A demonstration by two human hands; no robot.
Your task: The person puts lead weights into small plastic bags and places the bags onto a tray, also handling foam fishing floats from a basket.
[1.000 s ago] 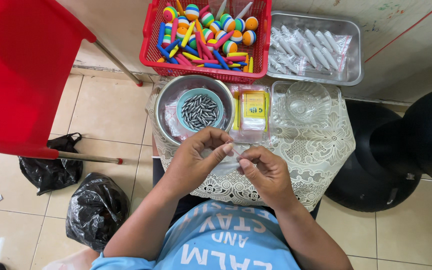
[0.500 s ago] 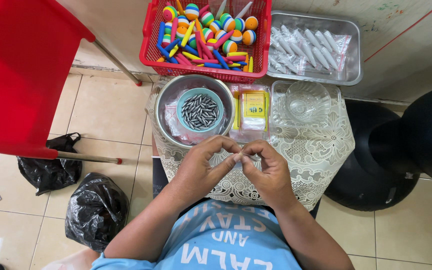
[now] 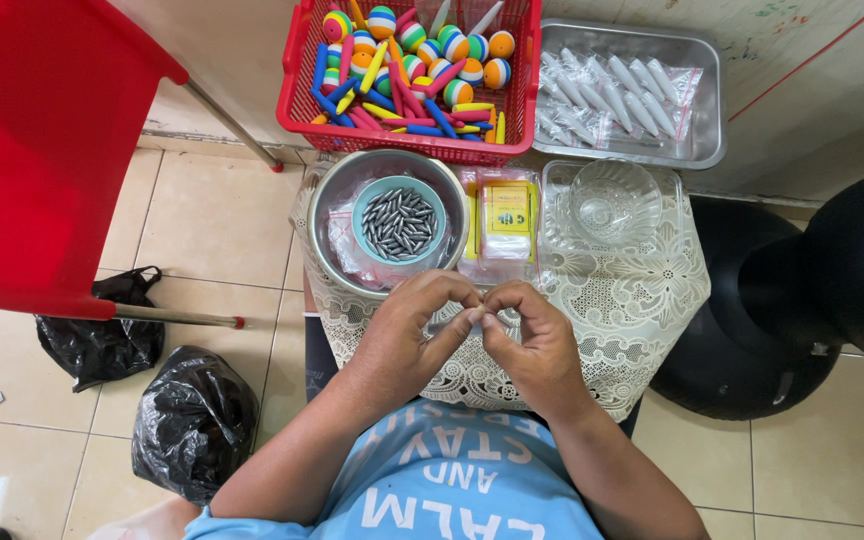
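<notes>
My left hand (image 3: 417,335) and my right hand (image 3: 532,340) meet fingertip to fingertip over the lace-covered small table (image 3: 642,300). Between the pinched fingers there is a small clear plastic bag (image 3: 474,318), mostly hidden. Just beyond the hands stands a metal bowl (image 3: 337,235) holding a small teal bowl (image 3: 364,205) full of grey metal sinkers (image 3: 399,222). To its right lie a stack of small packets with yellow labels (image 3: 505,215) and an empty clear glass bowl (image 3: 612,205).
A red basket (image 3: 302,60) of striped foam floats and coloured sticks sits at the back, beside a metal tray (image 3: 707,110) of bagged items. A red chair (image 3: 32,150) stands at left, two black plastic bags (image 3: 192,420) lie on the tile floor, a black round object (image 3: 832,270) at right.
My hands have drawn together; the fingertips, apart a second ago, now touch around the small bag. Nothing else moved.
</notes>
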